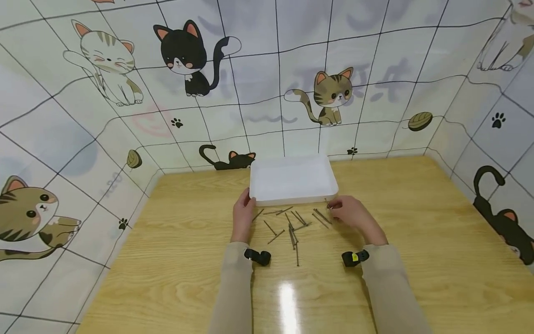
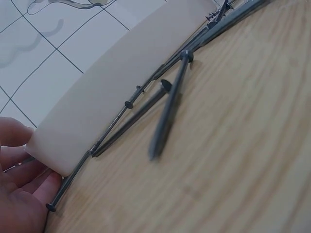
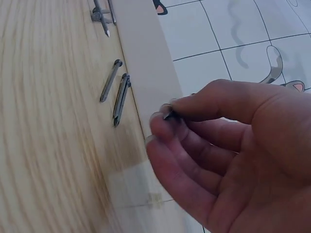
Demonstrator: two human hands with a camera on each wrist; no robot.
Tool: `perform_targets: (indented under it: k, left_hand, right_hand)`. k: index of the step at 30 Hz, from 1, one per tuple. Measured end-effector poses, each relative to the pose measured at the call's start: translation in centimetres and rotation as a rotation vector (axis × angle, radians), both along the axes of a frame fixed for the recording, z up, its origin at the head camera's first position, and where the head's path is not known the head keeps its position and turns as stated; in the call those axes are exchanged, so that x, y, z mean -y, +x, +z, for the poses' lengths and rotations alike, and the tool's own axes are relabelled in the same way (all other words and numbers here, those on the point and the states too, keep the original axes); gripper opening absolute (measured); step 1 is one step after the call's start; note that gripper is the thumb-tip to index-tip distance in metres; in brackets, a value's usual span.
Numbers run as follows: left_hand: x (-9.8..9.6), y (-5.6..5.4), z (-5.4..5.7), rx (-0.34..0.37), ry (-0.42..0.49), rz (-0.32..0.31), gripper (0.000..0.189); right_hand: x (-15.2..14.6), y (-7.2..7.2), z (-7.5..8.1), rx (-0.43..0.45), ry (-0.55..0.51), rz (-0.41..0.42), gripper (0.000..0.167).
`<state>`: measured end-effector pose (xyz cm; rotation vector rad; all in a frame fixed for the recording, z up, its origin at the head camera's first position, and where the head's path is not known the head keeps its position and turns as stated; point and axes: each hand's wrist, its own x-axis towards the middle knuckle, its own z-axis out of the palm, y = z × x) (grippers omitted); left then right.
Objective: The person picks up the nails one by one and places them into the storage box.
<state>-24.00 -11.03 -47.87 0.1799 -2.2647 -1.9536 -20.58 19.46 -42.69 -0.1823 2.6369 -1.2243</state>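
A shallow white tray (image 1: 294,178) stands at the back of the table. My left hand (image 1: 243,218) holds its front left corner; in the left wrist view, thumb and fingers (image 2: 22,167) are bent around that corner. At the front right corner, my right hand (image 1: 354,214) pinches a nail (image 3: 169,115) between thumb and fingertips, most of it hidden by the fingers. Several loose metal nails (image 1: 290,227) lie scattered in front of the tray, between the two hands. A nail (image 2: 60,194) lies right beside the left fingers, and a small group of nails (image 3: 121,99) lies near the right fingertips.
The wooden table (image 1: 175,260) meets a cat-printed, tile-patterned wall covering (image 1: 258,79) behind the tray and at both sides. A black wrist camera (image 1: 257,256) sits at the left cuff, and another camera (image 1: 354,258) at the right cuff.
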Motion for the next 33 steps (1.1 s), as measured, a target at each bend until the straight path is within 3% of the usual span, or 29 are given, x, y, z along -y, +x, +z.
perform_targets:
  k: [13, 23, 33]
  left_hand:
    - [-0.3, 0.1, 0.0, -0.004, 0.026, -0.001, 0.045]
    - [0.3, 0.2, 0.0, -0.01, 0.069, -0.01, 0.044]
    - [0.1, 0.1, -0.2, 0.002, 0.071, -0.003, 0.044]
  right_hand:
    - [1.9, -1.7, 1.6, -0.111, -0.2, -0.1, 0.031]
    - [3.1, -5.7, 1.4, -0.121, -0.184, -0.127, 0.031]
    - [3.2, -8.6, 0.6, -0.028, -0.065, -0.151, 0.032]
